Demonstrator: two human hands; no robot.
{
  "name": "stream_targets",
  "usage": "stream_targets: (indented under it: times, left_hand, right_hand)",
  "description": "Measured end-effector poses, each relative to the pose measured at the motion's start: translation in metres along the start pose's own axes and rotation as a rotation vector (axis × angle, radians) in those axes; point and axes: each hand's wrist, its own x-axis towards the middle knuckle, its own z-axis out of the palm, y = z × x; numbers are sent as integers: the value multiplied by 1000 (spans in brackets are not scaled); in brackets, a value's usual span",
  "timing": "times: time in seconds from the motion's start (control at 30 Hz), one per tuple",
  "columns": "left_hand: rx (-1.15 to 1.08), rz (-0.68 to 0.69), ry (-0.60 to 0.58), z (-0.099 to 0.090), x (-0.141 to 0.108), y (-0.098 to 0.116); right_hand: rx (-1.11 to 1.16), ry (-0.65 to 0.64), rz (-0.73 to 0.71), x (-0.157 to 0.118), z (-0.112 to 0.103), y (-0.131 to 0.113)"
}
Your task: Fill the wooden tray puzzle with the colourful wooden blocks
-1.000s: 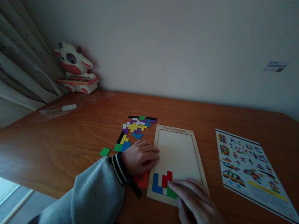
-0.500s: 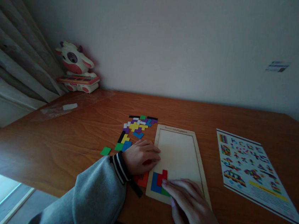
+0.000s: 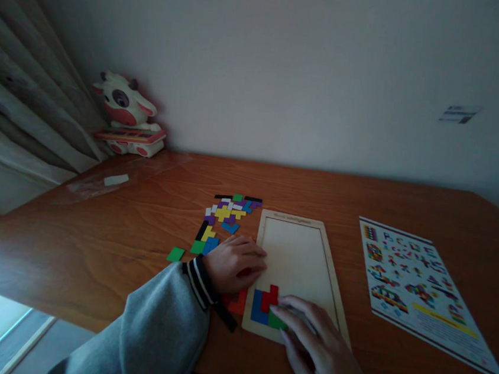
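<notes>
A pale wooden puzzle tray lies on the table with a blue piece, a red piece and a green puzzle piece in its near left corner. My right hand reaches in from the near right, with its index finger and thumb at the green puzzle piece; its palm hides part of the tray. My left hand rests across the tray's left rim, fingers loosely bent and holding nothing visible. Orange-red pieces and a black strip lie partly under that hand and wrist.
Several coloured pieces, including a yellow one, lie left of the tray, with a green square farther left. A printed pattern sheet is at the right. A toy cow with a keyboard stands at the back left by the curtain.
My right fingers have shifted slightly back from the red piece, so more of the red and green pieces shows. My left hand stays in place. The view has tilted slightly.
</notes>
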Motion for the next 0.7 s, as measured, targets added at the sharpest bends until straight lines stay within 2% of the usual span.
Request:
stream_targets:
  times: [0.23, 0.47, 0.7]
  left_hand:
    - [-7, -15, -3, 0, 0, 1]
    - [-2, -10, 0, -3, 1, 2]
    - [61, -47, 6, 2, -1, 1]
  right_hand:
    - [20, -40, -59, 3, 0, 3]
    - [6, -18, 5, -5, 7, 6]
    - [-155, -16, -15, -1, 1, 14]
